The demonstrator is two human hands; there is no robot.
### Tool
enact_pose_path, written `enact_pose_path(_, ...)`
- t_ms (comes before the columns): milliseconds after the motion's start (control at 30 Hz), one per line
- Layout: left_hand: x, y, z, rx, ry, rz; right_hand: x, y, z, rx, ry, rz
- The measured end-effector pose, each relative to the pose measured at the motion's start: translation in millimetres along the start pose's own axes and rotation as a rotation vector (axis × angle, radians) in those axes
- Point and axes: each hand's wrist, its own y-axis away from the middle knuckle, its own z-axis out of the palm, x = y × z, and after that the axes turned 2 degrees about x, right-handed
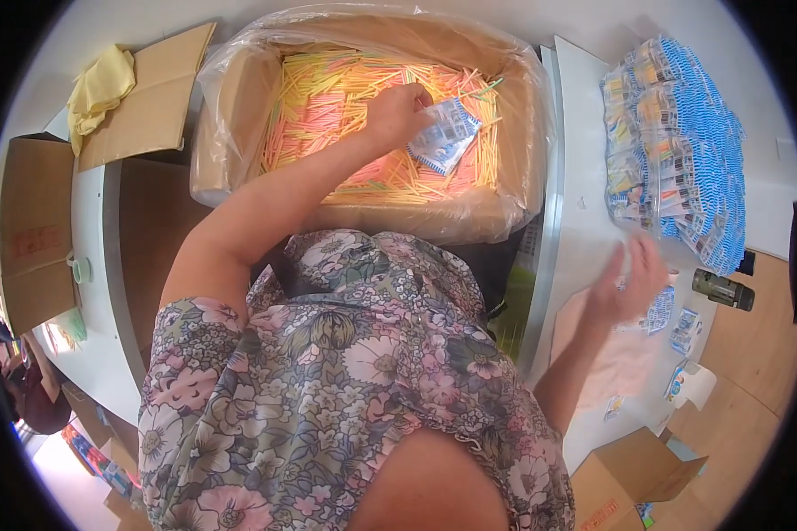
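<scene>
Packing workshop, lined carton of coloured sticks (372, 115), stacked filled packets (682, 150), spare cardboard boxes (35, 230)

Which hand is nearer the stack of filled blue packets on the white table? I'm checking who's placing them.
Right. The right hand is just below the stack of filled blue packets; the left hand is far off, inside the box of straws.

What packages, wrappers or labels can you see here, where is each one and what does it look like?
Small pouch: in the left hand, over the straws; flat, white with blue print.
Box of straws: top centre, brown cardboard, clear plastic liner, yellow, pink and orange straws.
Stack of filled packets: on the white table, right; overlapping rows, blue and white.
Loose packets: near the right hand; small, blue and white.
</scene>
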Motion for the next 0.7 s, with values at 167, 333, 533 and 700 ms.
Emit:
enact_pose_path(167,-8.1,-2.9,-7.7,-0.155,0.511,0.0,-80.2,-52.7,97.5,-0.288,-0.457,0.051)
enact_pose_path(333,7.5,9.0,-62.7,-0.32,0.824,0.218,-118.4,-82.9,156.4,-0.708,-0.784,0.308)
enact_pose_path(533,-33.8,29.9,-95.4,-0.011,0.575,0.015,-150.4,-46.5,205.9,-1.056,-0.9,-0.311)
enact_pose_path(700,-44.3,43.1,-85.3,0.115,0.752,-0.017,-172.9,-23.1,233.0,-0.974,-0.759,-0.695)
